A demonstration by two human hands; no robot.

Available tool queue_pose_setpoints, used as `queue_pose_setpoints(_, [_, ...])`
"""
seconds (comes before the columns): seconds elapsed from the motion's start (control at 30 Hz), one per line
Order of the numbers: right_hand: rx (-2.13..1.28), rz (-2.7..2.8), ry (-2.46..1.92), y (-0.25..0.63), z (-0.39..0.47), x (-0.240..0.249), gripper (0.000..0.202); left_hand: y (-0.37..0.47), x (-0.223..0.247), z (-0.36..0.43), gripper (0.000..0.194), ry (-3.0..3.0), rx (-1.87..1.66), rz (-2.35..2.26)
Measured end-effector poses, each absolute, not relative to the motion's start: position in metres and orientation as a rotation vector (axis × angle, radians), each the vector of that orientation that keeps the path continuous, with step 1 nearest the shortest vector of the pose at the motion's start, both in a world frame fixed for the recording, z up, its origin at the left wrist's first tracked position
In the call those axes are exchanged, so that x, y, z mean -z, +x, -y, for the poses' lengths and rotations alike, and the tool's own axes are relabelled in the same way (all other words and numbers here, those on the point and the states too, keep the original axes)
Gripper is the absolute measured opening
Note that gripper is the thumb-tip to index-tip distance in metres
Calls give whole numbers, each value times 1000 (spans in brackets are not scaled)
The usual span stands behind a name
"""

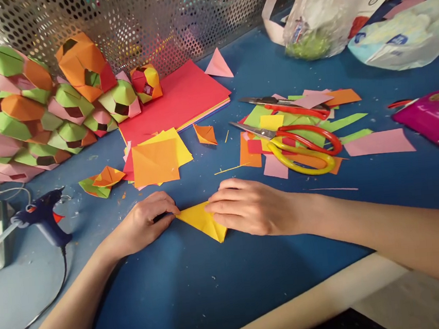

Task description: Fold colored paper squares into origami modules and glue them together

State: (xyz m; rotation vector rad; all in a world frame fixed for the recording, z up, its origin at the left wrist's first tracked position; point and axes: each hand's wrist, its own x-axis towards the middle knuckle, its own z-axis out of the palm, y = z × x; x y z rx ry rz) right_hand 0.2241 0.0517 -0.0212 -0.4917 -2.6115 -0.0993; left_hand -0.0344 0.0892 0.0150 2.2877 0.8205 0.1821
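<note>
A yellow sheet of paper (205,220), folded into a triangle, lies on the blue table between my hands. My left hand (147,218) pinches its left corner between thumb and fingers. Across its right side rests my right hand (247,206), fingers together and pressed down on the paper, covering part of it. Just beyond are an orange square of paper (155,162) on a yellow one (182,146), and a small folded orange piece (204,134). Folded green and orange pieces (107,177) sit past my left hand.
Scissors with red and yellow handles (299,151) lie on paper scraps (380,142). A glue gun (46,220) with its cord is at left. Paper ball-like models (68,102) are stacked by the perforated metal panel (124,23), beside red sheets (181,93). Plastic bags (317,15) stand at back right.
</note>
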Motion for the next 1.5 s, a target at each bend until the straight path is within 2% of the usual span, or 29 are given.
queue_pose_setpoints(0.17, [40,2615,-511,223,-47,18,20,-35,-15,-89,24,2277,-188,-825])
queue_pose_setpoints(0.37, [163,2640,-482,225,-48,18,22,-37,-13,-91,24,2272,-190,-807])
queue_pose_setpoints(0.7, [16,2758,-506,229,-45,14,26,-36,-17,-93,21,2266,-144,-803])
queue_pose_setpoints(1.5, [208,2895,-535,231,-41,6,25,-38,-15,-96,20,2332,-106,-775])
